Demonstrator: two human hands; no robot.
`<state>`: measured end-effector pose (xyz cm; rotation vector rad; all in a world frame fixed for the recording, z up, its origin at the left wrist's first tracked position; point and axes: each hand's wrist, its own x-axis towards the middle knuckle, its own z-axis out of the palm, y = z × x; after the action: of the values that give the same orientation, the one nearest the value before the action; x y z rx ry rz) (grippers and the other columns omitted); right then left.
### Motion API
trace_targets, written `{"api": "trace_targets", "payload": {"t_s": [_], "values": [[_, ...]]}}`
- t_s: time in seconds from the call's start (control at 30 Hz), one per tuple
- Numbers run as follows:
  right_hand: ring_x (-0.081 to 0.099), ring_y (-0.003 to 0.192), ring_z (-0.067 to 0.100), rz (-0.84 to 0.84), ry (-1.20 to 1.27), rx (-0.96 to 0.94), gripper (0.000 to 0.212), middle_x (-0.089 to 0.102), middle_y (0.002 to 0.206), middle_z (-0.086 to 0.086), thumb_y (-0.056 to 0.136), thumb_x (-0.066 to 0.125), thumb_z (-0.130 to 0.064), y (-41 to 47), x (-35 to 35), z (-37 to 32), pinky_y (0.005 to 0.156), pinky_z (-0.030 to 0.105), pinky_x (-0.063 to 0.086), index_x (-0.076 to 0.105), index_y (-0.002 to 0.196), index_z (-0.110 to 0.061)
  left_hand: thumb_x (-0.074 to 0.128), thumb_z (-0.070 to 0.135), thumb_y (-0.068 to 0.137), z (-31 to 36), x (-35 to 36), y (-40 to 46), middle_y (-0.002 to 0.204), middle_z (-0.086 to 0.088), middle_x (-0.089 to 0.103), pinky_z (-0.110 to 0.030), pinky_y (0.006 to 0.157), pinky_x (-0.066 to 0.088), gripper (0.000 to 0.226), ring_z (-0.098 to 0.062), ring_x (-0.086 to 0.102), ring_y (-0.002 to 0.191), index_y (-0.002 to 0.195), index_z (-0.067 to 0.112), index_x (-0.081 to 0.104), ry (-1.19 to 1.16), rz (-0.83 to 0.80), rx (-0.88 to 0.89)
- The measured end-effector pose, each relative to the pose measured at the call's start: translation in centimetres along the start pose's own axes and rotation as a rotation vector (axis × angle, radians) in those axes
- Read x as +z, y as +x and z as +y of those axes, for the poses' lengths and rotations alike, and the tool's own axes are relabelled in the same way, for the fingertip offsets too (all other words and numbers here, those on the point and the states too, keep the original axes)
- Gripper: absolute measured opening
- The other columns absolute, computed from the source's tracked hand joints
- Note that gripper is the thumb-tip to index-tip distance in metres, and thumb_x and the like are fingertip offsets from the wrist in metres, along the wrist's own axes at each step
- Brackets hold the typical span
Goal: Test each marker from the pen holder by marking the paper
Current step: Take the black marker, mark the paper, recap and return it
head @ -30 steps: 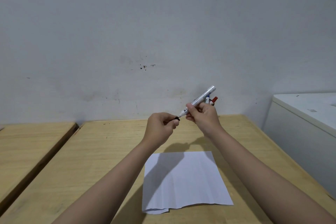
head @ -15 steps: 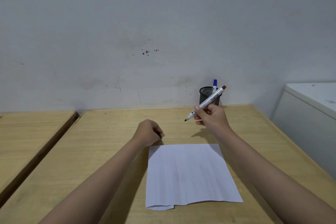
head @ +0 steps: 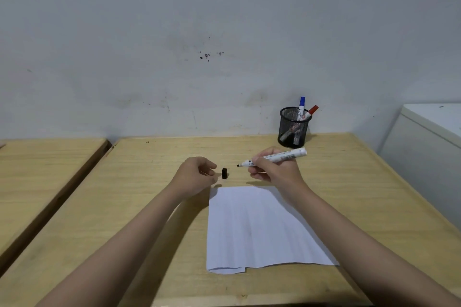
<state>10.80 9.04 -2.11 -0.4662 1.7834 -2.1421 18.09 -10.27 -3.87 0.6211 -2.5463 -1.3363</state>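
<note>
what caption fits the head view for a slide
Right hand holds uncapped white marker above blank white paper; black cap beside left hand.

Bare forearms, no sleeves or jewellery.

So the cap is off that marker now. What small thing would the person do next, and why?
Probably lower the right hand so the black marker tip meets the paper. The tip is bare and held above the table, the black cap stands beside the left hand, and the sheet shows no marks.

Marker (head: 277, 158) print unreadable; pen holder (head: 294, 129) mesh hides marker barrels.
</note>
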Motion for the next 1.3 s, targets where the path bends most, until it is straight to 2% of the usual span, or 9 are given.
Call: {"api": "trace_targets", "payload": {"t_s": [0.1,0.23,0.37,0.57,0.67,0.8,0.97,1.13,1.3], "values": [[0.068,0.062,0.015,-0.011,0.012,0.098,0.011,0.071,0.065,0.007,0.082,0.064,-0.002,-0.6,1.5,1.4,0.062,0.029,0.056,0.060,0.075,-0.010,0.073,0.009,0.070,-0.5,-0.8,-2.0,0.076,0.001,0.064,-0.019,0.063,0.046,0.012,-0.009,0.059,0.064,0.081,0.013,0.069,0.012,-0.031,0.016],[0.070,0.067,0.019,-0.064,0.028,0.172,0.010,0.071,0.068,0.011,0.083,0.064,-0.001,-1.0,3.1,3.2,0.065,0.028,0.060,0.063,0.076,-0.007,0.083,0.014,0.061,-1.6,-1.2,-3.7,0.072,0.003,0.062,-0.020,0.062,0.045,0.021,-0.009,0.055,0.058,0.080,0.013,0.072,0.043,-0.114,0.025],[0.071,0.070,0.020,-0.092,-0.025,0.156,0.006,0.073,0.074,0.014,0.082,0.066,-0.001,-1.5,3.5,4.7,0.071,0.029,0.061,0.065,0.078,-0.005,0.083,0.023,0.063,-2.5,-1.0,-4.1,0.075,0.007,0.066,-0.025,0.069,0.049,0.022,-0.009,0.059,0.067,0.083,0.023,0.074,0.122,-0.106,0.048],[0.069,0.070,0.028,-0.087,-0.066,0.107,0.009,0.069,0.076,0.022,0.077,0.071,0.003,-1.8,3.6,5.3,0.068,0.029,0.060,0.064,0.079,-0.004,0.075,0.056,0.044,-3.1,-1.2,-3.9,0.081,0.016,0.071,-0.048,0.092,0.048,0.026,-0.012,0.065,0.085,0.068,0.050,0.068,0.164,-0.092,0.039],[0.069,0.076,0.034,-0.094,-0.113,0.106,0.011,0.069,0.079,0.023,0.073,0.076,-0.005,-1.8,3.6,5.5,0.078,0.041,0.060,0.067,0.078,-0.005,0.076,0.058,0.041,-3.3,-1.3,-3.6,0.083,0.010,0.073,-0.049,0.090,0.049,0.036,-0.013,0.065,0.082,0.075,0.046,0.069,0.152,-0.090,0.051],[0.071,0.088,0.037,-0.099,-0.219,0.096,0.022,0.075,0.086,0.018,0.057,0.081,-0.030,-2.0,3.6,5.4,0.086,0.056,0.056,0.073,0.075,-0.020,0.082,0.051,0.044,-3.5,-1.3,-3.1,0.076,0.013,0.067,-0.045,0.086,0.048,0.031,-0.010,0.058,0.071,0.072,0.042,0.071,0.108,-0.083,0.055],[0.069,0.090,0.039,-0.105,-0.266,0.065,0.024,0.074,0.087,0.017,0.057,0.081,-0.033,-2.1,3.5,4.9,0.084,0.059,0.055,0.074,0.078,-0.022,0.083,0.048,0.043,-3.7,-1.2,-2.4,0.062,0.014,0.057,-0.034,0.069,0.040,0.035,-0.007,0.048,0.056,0.073,0.034,0.072,0.073,-0.097,0.054],[0.070,0.085,0.036,-0.117,-0.308,0.053,0.019,0.075,0.084,0.014,0.061,0.080,-0.032,-2.5,3.5,5.3,0.082,0.057,0.056,0.075,0.078,-0.025,0.085,0.045,0.044,-4.4,-1.0,-2.3,0.059,0.013,0.054,-0.033,0.069,0.039,0.033,-0.008,0.047,0.056,0.072,0.034,0.071,0.087,-0.103,0.041],[0.067,0.071,0.021,-0.121,-0.350,0.047,0.017,0.074,0.080,0.013,0.062,0.080,-0.033,-2.3,3.6,5.6,0.078,0.053,0.057,0.074,0.076,-0.025,0.087,0.039,0.051,-4.6,-1.1,-2.1,0.061,0.013,0.056,-0.033,0.067,0.040,0.028,-0.008,0.048,0.058,0.073,0.032,0.073,0.102,-0.107,0.047]]}}
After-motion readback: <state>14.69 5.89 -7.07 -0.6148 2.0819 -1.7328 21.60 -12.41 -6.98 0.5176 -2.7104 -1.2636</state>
